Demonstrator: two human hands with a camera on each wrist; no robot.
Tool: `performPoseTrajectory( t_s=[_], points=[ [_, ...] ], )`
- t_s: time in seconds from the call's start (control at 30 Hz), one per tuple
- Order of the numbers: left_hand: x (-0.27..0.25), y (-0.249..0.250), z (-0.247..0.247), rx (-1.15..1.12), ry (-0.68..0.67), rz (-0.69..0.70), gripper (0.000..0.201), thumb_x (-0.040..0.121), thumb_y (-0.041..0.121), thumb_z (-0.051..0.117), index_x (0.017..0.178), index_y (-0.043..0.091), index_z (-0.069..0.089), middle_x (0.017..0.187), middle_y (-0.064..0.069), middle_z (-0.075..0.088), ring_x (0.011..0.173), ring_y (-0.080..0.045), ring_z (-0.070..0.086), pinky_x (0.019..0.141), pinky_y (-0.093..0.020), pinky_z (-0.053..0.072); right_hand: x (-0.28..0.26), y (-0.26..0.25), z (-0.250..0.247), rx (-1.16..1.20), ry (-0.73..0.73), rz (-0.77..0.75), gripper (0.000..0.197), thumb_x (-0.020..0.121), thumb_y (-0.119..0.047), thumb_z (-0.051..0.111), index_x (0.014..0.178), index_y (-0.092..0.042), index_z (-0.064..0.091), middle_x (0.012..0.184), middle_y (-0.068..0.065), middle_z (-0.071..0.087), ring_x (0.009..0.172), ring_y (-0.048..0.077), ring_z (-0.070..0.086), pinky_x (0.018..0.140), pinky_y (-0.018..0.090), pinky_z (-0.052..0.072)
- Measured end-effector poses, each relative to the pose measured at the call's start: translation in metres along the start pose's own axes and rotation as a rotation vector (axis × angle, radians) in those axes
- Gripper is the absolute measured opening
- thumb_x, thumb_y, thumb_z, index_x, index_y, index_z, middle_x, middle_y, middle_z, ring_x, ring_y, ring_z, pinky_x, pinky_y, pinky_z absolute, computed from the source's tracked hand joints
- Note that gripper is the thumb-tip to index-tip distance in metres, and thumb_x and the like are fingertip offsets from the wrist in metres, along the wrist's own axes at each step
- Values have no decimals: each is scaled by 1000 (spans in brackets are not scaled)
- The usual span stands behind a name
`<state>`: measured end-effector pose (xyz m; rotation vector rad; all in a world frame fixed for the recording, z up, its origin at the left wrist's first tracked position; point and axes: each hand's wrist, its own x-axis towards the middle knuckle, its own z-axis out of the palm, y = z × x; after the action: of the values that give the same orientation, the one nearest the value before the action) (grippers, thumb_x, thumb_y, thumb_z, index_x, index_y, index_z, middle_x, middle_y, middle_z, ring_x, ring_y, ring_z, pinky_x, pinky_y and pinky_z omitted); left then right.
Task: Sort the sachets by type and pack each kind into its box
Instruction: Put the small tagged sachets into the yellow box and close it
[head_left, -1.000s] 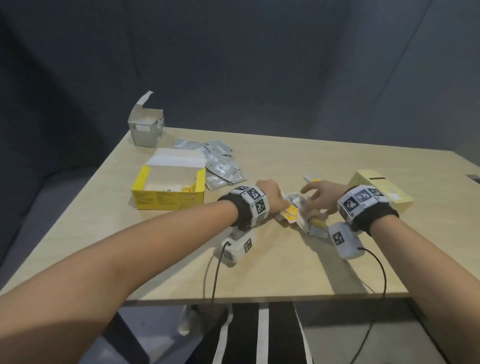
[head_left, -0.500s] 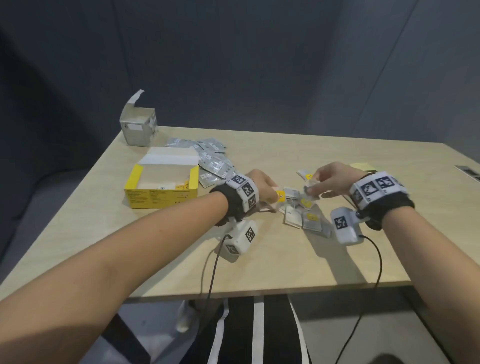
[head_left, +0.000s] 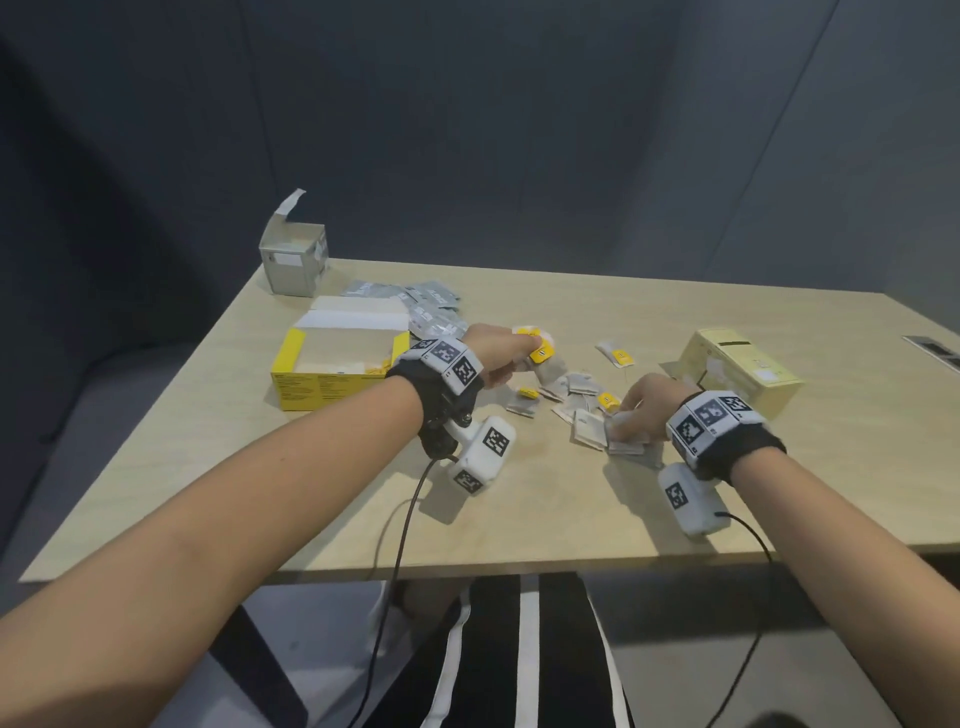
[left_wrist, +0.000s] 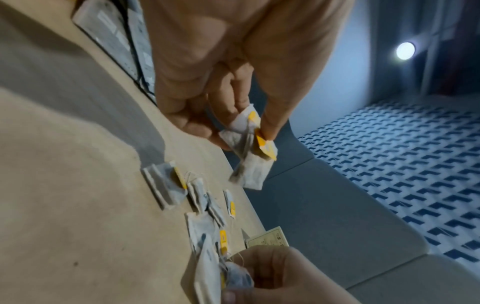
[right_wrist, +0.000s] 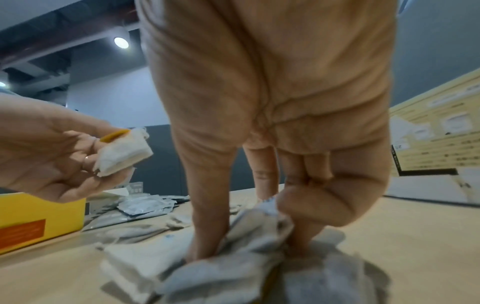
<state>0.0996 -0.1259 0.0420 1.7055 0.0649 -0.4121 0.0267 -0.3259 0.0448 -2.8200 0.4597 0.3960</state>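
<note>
Several white paper tea bags with yellow tags (head_left: 537, 358) are being pinched by the left hand (head_left: 493, 353), at three o'clock of the open yellow cardboard box (head_left: 332, 374). More bags (right_wrist: 233, 257) are being gathered under the right hand's (head_left: 641, 408) curled fingertips (right_wrist: 205, 246); tangled strings are risking spills.

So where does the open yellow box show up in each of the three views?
Head: the open yellow box sits left of centre on the table, just left of the left hand.
Left wrist: not in view.
Right wrist: only its yellow corner shows at the left edge, below the left hand.
Shared landmark: the silver foil sachets lying right beside the box, also seen in the right wrist view.
</note>
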Motion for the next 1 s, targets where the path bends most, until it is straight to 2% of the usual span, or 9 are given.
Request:
performPoseTrajectory(
  t_s=[0.1,0.2,0.27,0.37,0.43,0.57,0.73,0.87,1.0],
  points=[
    [-3,-2,1,-193,-41,7,8,89,13,62,97,10,61,85,-9,58,71,-15,58,61,-23,52,1,-2,-1,-17,-33,37,33,72,-39,79,74,-10,64,61,2,59,52,14,51,47,22,36],
    [-7,-4,-3,-272,-57,29,15,94,13,58,107,7,60,92,-8,62,77,-16,62,63,-26,55,5,1,-3,-2,-55,9,32,69,-34,81,61,-15,56,54,-1,57,49,14,53,45,20,38],
    [-10,-4,-6,-280,-50,35,7,94,14,58,95,8,61,90,-8,63,75,-15,62,60,-24,56,3,-2,-6,-8,-62,-17,24,74,-30,77,69,-15,58,62,1,58,53,16,52,48,21,40],
    [-9,-6,-12,-269,-39,39,9,93,13,59,99,6,61,85,-7,64,73,-14,63,62,-26,56,-1,-8,-16,115,-68,-63,29,86,-25,65,109,-10,57,99,11,59,80,21,56,71,32,52],
    [-7,-10,-14,-212,-21,62,13,92,14,61,103,8,63,87,-6,64,79,-15,64,63,-25,56,-9,-18,-26,394,-116,-137,18,91,-15,60,106,-9,52,95,10,56,80,20,56,70,30,53],
    [-8,-16,-13,-89,10,118,5,90,21,64,89,16,65,76,0,58,69,-9,56,45,-19,52,-20,-37,-41,783,-201,-311,12,90,7,52,92,-6,53,77,6,53,62,11,56,56,18,53],
    [-15,-14,-4,-148,-106,74,10,94,20,58,96,11,61,93,-12,62,83,-24,64,61,-36,60,-16,-53,-37,775,-136,-362,16,82,9,64,83,-6,58,76,7,58,69,17,59,63,19,56],
    [-22,-8,0,-248,-171,13,24,94,24,58,107,5,61,108,-20,63,99,-32,65,63,-42,61,-6,-64,-28,747,-3,-315,14,78,5,71,88,-3,64,81,11,63,72,20,61,71,23,57],
    [-27,-9,0,-254,-221,46,11,87,10,67,95,4,63,92,-14,68,71,-17,70,62,-30,60,-1,-72,-24,777,28,-303,17,82,2,68,98,1,63,85,13,64,70,19,63,64,18,57]
  ],
)
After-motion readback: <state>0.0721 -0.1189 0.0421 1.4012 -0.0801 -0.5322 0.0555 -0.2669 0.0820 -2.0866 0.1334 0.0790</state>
